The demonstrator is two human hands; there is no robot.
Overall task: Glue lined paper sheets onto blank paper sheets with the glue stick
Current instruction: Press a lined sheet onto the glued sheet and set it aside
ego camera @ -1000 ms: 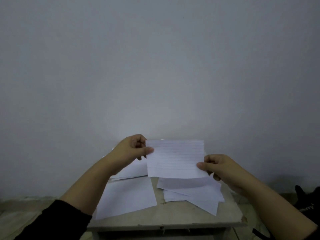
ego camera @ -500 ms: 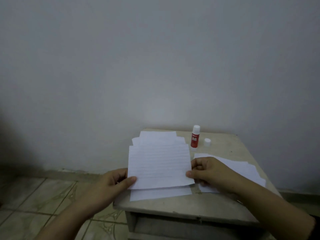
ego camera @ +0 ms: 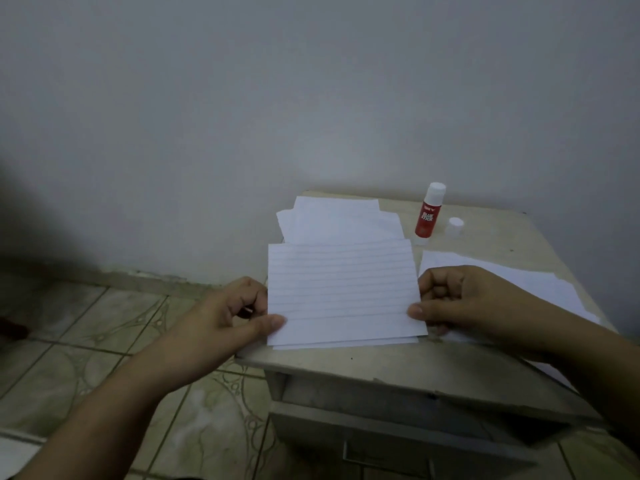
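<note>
Squarely between both hands [ego camera: 221,318]: lined sheet [ego camera: 343,292].

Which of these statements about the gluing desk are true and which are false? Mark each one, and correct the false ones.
1. Both hands pinch the lined sheet by its side edges. True: the left hand and the right hand each hold an edge.
2. The glue stick lies on its side. False: it stands upright at the back of the small table.
3. The white cap sits beside the glue stick. True.
4. The lined sheet is held over the floor. False: it sits over a blank sheet near the table's front edge.
5. More sheets lie behind the lined sheet. True.
</note>
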